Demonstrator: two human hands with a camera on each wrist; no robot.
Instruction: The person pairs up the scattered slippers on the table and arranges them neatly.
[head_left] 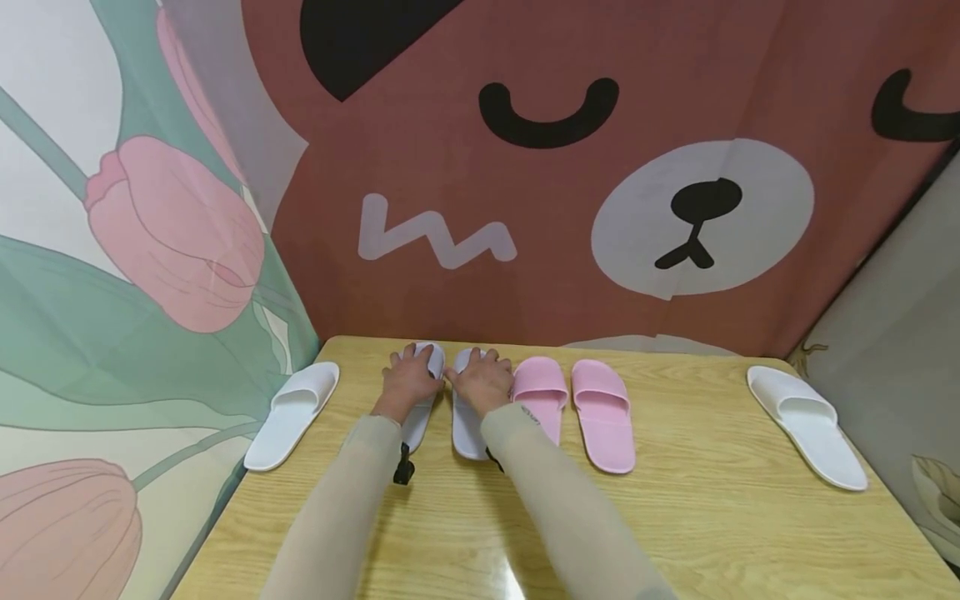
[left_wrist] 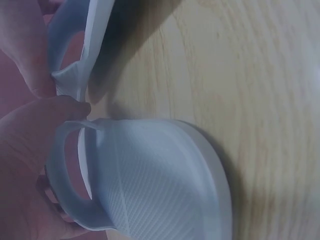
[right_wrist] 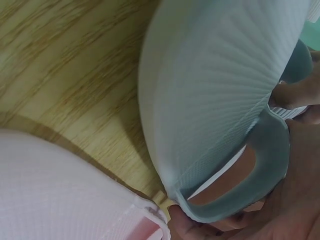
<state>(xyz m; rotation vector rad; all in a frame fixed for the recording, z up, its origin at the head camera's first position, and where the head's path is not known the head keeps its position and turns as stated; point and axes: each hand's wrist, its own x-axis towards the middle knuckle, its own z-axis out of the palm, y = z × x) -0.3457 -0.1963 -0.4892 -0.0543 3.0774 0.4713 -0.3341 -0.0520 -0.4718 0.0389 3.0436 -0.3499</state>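
Observation:
My left hand (head_left: 408, 382) grips the left pale grey slipper (head_left: 419, 425) across its strap, fingers toward the toe end. In the left wrist view, the thumb reaches the strap's inner edge, and the ribbed footbed (left_wrist: 160, 175) points away from the hand. Beside it, my right hand (head_left: 482, 379) holds the other pale grey slipper (head_left: 468, 435) in the same way. The right wrist view shows fingers at both sides of its strap (right_wrist: 270, 150). Both slippers stand side by side, heels toward me, a narrow gap between them. The hands cover most of both straps.
Right of the grey pair, a pink slipper (head_left: 540, 392) sits close to my right hand, with its mate (head_left: 603, 417) beside it. Single white slippers lie at the left (head_left: 292, 417) and right (head_left: 810, 429) edges of the wooden table (head_left: 697, 517). A bear-print curtain (head_left: 555, 275) hangs behind.

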